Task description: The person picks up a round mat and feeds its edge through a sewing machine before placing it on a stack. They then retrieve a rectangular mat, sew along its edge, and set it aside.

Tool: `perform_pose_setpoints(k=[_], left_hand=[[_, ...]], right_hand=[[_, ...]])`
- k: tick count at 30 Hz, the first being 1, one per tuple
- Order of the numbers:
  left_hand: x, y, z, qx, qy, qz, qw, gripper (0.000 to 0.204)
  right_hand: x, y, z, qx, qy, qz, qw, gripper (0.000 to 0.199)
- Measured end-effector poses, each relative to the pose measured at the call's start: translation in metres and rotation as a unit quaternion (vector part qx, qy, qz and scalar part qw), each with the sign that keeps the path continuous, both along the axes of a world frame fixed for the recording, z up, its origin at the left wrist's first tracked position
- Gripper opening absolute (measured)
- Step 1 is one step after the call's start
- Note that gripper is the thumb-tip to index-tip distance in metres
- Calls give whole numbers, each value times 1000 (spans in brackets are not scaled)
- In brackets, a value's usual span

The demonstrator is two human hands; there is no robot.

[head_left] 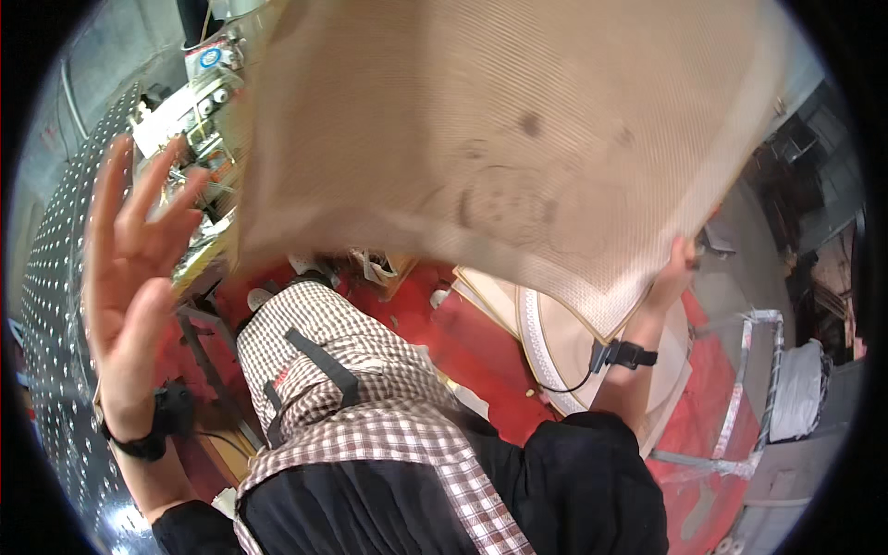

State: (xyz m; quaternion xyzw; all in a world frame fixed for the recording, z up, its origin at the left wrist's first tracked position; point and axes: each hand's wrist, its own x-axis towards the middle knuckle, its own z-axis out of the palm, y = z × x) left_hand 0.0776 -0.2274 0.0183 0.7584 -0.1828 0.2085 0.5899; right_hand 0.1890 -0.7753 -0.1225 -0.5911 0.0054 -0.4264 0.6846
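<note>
A large tan, finely ribbed sheet (370, 166) that looks like cardboard fills the upper middle of the head view, blurred by motion. Dark smudges mark its face. At its lower right edge, my right hand (677, 273) holds on, with the fingers partly behind the sheet. My left hand (139, 240) is raised at the left, palm showing and fingers spread. Nothing is in it, and it is apart from the sheet's left edge. Below the sheet's lower right corner lies a round pale panel (578, 370) with a patterned border, partly covered by my right forearm.
Left of me stands a dark surface dotted with bright studs (55, 277). Behind my left hand is a cluttered bench (199, 120). The floor (462, 338) is red. On the right, a metal frame (740, 388) stands beside a white bundle (797, 393). I wear a checked apron (333, 342).
</note>
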Motion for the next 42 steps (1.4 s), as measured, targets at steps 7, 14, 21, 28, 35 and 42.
perform_pose_setpoints(k=[7, 14, 21, 28, 35, 42], left_hand=[[-13, -9, -43, 32, 141, -63, 988, 77], [-62, 61, -104, -32, 214, 183, 959, 68], [-94, 79, -146, -93, 247, 270, 926, 64], [-91, 94, -175, -160, 266, 335, 890, 65], [-63, 123, -205, -245, 287, 329, 866, 65], [-25, 176, -196, -310, 353, 306, 828, 60]], right_hand=[[-81, -98, -264, 281, 245, -258, 891, 53], [-20, -1, -399, 370, 430, -75, 820, 20], [165, 146, -352, -74, 319, -16, 945, 58], [218, 215, -224, -62, 370, 160, 913, 34], [215, 378, -169, -546, 378, 288, 689, 56], [291, 408, -169, -538, 536, 239, 605, 36]])
